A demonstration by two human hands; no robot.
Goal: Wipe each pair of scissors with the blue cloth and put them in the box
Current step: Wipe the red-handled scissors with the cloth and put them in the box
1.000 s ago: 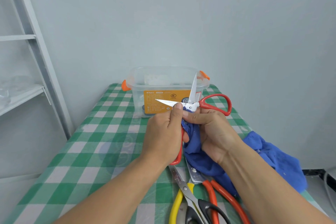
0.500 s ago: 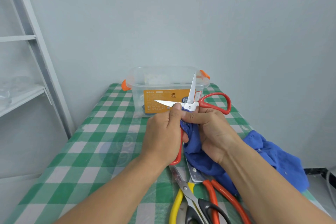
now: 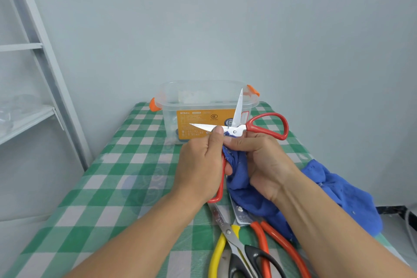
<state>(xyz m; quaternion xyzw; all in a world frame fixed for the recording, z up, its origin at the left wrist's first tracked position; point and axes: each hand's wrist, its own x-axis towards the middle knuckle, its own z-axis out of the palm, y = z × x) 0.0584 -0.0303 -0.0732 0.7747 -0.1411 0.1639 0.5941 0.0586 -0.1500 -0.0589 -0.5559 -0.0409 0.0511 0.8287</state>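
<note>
Red scissors are held at centre frame above the table, blades spread wide: one points left, the other up in front of the box. The left hand grips the lower red handle loop, thumb on the left-pointing blade. The right hand clutches the blue cloth, bunched under the pivot; the cloth trails to the lower right. The clear box stands behind the scissors. Its orange label reads "M&G" with a CCC mark; smaller print is illegible. Yellow-and-black scissors and orange-handled scissors lie at bottom centre.
</note>
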